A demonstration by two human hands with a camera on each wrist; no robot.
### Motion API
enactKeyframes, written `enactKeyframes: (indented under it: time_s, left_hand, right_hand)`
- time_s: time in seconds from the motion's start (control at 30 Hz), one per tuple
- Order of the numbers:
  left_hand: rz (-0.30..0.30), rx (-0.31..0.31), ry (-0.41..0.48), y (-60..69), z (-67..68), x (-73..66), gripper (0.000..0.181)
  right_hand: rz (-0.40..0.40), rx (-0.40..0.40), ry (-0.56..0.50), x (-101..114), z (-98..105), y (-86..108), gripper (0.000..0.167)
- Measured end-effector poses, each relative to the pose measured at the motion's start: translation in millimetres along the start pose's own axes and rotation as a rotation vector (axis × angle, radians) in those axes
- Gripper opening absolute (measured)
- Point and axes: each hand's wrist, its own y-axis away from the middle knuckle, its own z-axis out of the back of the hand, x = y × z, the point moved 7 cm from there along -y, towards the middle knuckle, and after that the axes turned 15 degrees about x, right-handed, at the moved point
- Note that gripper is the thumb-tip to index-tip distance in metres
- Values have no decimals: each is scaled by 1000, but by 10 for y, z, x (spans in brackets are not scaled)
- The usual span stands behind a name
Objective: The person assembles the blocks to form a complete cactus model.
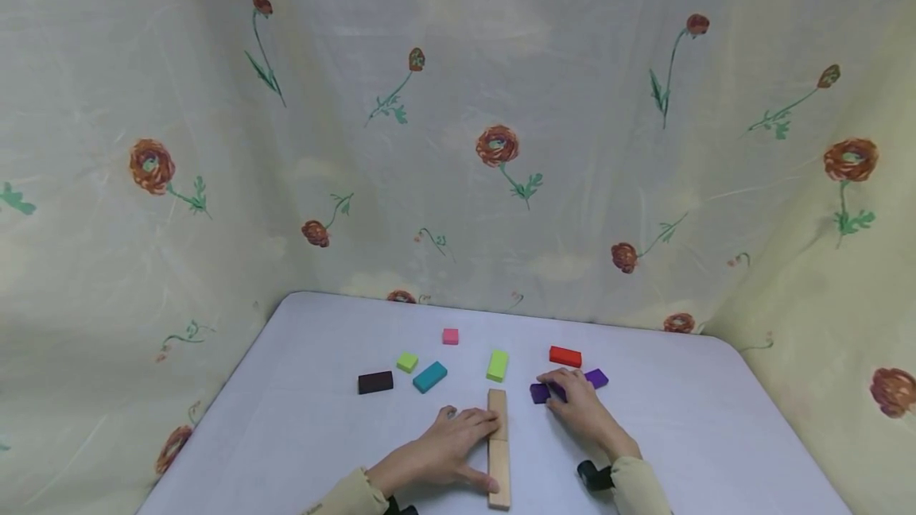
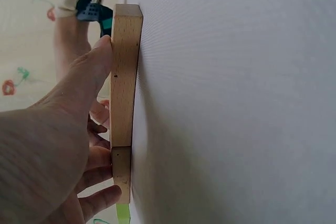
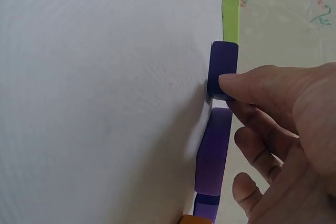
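Note:
Two wooden blocks [image 1: 498, 463] [image 2: 124, 77] lie end to end in a line on the table. My left hand [image 1: 447, 451] [image 2: 58, 145] rests along their left side, thumb and fingers spread and touching both blocks. On the right, my right hand [image 1: 583, 413] [image 3: 286, 124] has its thumb and index finger on a dark purple block [image 1: 540, 394] [image 3: 223, 59], pinching it. Beside it lie more purple blocks [image 1: 597, 378] [image 3: 213, 153], partly covered by that hand in the head view.
Beyond my hands are a red block [image 1: 565, 356], a long green block [image 1: 497, 365], a teal block [image 1: 430, 377], a small green block [image 1: 407, 362], a pink block [image 1: 450, 336] and a dark brown block [image 1: 375, 382]. Flowered cloth hangs around the table [image 1: 315, 427].

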Motion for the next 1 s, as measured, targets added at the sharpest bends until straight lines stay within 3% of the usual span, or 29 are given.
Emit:
enactKeyframes:
  time_s: [0.5, 0.8, 1.0]
  left_hand:
    - [2, 35, -19, 23, -48, -68, 94]
    - [17, 104, -51, 80, -54, -189, 93]
    - [23, 88, -89, 137, -61, -255, 90]
  right_hand:
    - [-79, 28, -30, -57, 6, 17, 28]
    - [-58, 18, -49, -33, 42, 41, 28]
    - [-62, 21, -54, -24, 37, 46, 28]
